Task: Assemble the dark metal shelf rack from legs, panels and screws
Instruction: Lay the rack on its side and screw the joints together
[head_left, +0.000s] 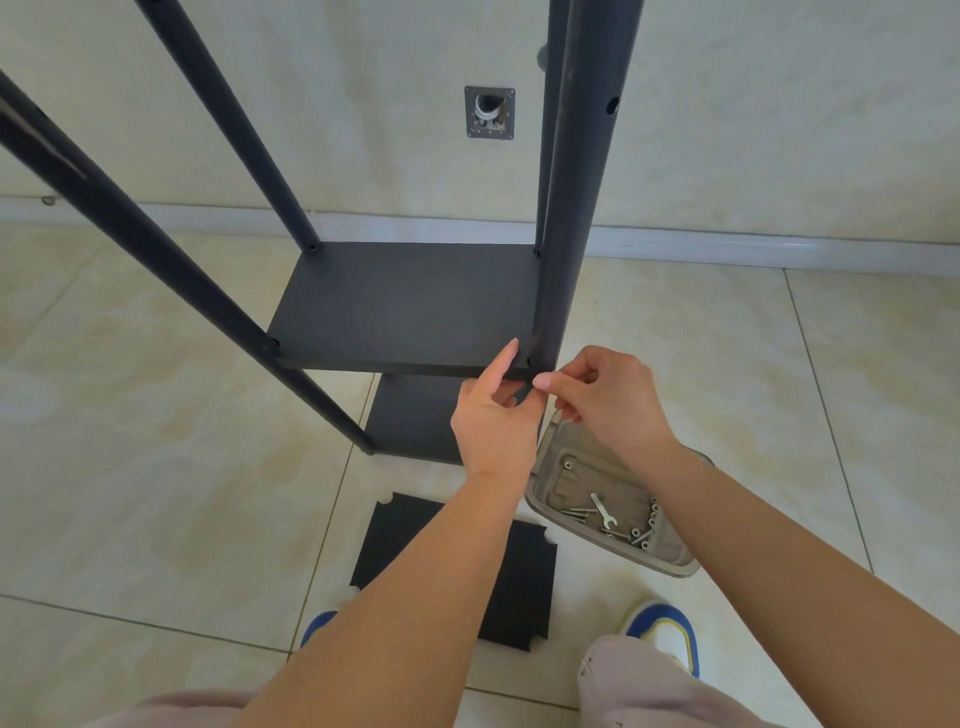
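Note:
The dark metal rack stands upright on the tiled floor with four round legs. Its near right leg (582, 182) rises past a dark shelf panel (405, 306), and a lower panel (410, 415) sits beneath. My left hand (493, 421) pinches the front right corner of the upper panel, thumb on top. My right hand (608, 400) has its fingertips closed at the same corner where panel meets leg; whatever it pinches is hidden. A loose dark panel (519, 587) lies flat on the floor under my arms.
A grey tray (550, 467) with several screws and a small wrench (602, 512) rests on the floor right of the rack. A wall with a white skirting and an open socket box (489, 111) stands behind. My shoes and knees are at the bottom.

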